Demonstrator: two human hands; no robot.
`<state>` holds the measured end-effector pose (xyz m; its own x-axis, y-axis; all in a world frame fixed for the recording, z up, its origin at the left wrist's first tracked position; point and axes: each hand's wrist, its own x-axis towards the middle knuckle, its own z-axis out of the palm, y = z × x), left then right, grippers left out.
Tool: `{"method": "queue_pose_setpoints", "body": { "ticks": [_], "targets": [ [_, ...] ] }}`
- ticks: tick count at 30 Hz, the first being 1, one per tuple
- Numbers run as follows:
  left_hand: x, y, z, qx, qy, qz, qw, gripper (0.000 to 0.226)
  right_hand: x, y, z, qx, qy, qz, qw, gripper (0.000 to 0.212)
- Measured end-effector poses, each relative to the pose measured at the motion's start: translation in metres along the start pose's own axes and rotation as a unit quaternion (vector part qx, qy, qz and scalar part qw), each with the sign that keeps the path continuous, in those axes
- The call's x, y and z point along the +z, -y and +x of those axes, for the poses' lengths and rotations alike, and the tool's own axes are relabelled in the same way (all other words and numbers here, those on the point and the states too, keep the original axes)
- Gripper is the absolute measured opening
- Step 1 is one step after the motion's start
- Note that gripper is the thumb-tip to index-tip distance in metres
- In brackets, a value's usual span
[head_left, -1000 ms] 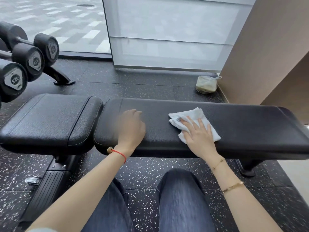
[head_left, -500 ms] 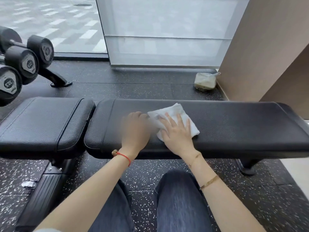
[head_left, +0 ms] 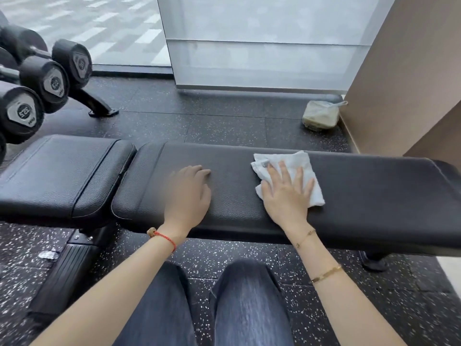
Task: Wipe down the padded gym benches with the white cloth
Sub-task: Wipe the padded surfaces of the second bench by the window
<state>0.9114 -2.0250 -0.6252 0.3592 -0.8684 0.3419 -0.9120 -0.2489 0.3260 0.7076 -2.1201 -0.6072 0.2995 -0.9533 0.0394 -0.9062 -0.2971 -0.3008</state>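
A long black padded bench pad [head_left: 374, 193] runs across the view, with a shorter black seat pad [head_left: 57, 176] beside it on the left. A crumpled white cloth [head_left: 313, 188] lies on the long pad near its middle. My right hand [head_left: 287, 193] presses flat on the cloth, fingers spread and straight. My left hand [head_left: 187, 196] rests on the bare pad to the left of the cloth, fingers slightly bent, holding nothing.
A rack of black dumbbells [head_left: 45, 78] stands at the left. A pale bag [head_left: 320, 116] lies on the speckled rubber floor by the beige wall [head_left: 404, 83]. My knees in dark jeans [head_left: 247, 303] are just before the bench. The bench's frame [head_left: 64, 265] reaches toward me at lower left.
My right hand slid the cloth left until it met my left hand, then back right along the long pad. My left hand stayed resting on the pad.
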Motion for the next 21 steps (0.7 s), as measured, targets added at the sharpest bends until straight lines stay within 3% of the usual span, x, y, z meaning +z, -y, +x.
{"method": "queue_pose_setpoints", "body": {
  "ticks": [4, 8, 10, 14, 17, 21],
  "targets": [
    [-0.002, -0.003, 0.0, -0.004, 0.002, 0.002, 1.0, 0.035, 0.002, 0.016, -0.015, -0.078, -0.004, 0.078, 0.994, 0.052],
    [-0.007, -0.008, 0.004, -0.004, 0.015, 0.026, 1.0, 0.033, -0.013, -0.001, -0.019, -0.077, -0.1, 0.224, 0.967, 0.056],
    [-0.01, -0.011, 0.009, -0.003, 0.018, 0.035, 0.999, 0.03, -0.018, -0.017, -0.013, -0.025, -0.114, 0.185, 0.976, 0.063],
    [-0.014, -0.015, 0.02, 0.006, 0.005, 0.04, 0.999, 0.031, -0.02, -0.039, 0.001, 0.047, -0.053, 0.095, 0.993, 0.07],
    [-0.011, -0.023, 0.025, 0.026, 0.015, 0.037, 0.999, 0.037, -0.016, -0.038, 0.003, 0.04, -0.053, 0.107, 0.992, 0.062],
    [0.0, -0.034, 0.03, 0.041, 0.04, 0.013, 0.998, 0.036, -0.02, -0.026, 0.008, 0.035, -0.107, 0.15, 0.982, 0.036]
  ]
}}
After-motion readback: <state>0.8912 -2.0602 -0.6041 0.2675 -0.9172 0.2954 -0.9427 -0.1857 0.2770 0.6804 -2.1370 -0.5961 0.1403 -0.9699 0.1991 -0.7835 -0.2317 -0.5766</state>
